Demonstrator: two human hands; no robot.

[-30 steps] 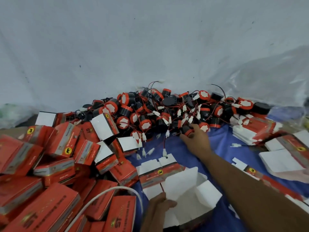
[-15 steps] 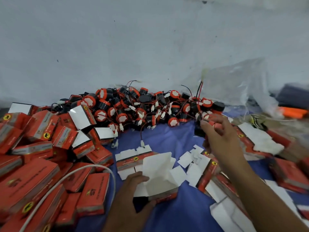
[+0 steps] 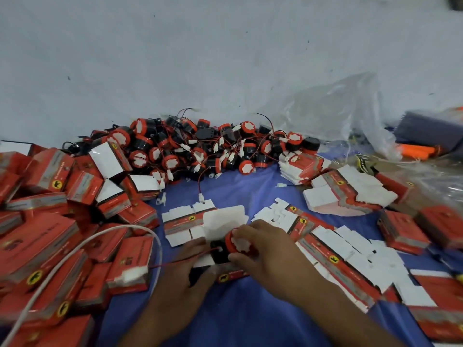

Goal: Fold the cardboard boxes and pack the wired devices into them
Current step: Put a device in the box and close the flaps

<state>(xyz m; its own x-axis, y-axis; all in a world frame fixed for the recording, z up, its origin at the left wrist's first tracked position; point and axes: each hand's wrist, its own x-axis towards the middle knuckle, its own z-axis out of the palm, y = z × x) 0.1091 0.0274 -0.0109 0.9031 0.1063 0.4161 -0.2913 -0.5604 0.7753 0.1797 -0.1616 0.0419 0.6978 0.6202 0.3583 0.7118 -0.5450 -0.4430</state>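
My right hand [image 3: 269, 249] grips a round black and red wired device [image 3: 238, 242] at the mouth of an open red and white cardboard box [image 3: 225, 221]. The device's red wire with a white plug [image 3: 130, 274] trails to the left. My left hand [image 3: 185, 269] holds the box from the left side near its base. A heap of the same wired devices [image 3: 200, 149] lies at the back against the wall. Flat unfolded boxes [image 3: 333, 249] lie to the right on the blue sheet [image 3: 250, 309].
Packed red boxes [image 3: 50, 221] are piled on the left, with a white cable [image 3: 75, 251] curving over them. A clear plastic bag [image 3: 338, 108] and an orange item [image 3: 418, 150] sit at the back right. More flat boxes [image 3: 345, 194] are stacked at right.
My right hand picked a device from the heap and carried it down to the open box. My left hand kept hold of the box. The view shifted to the right.
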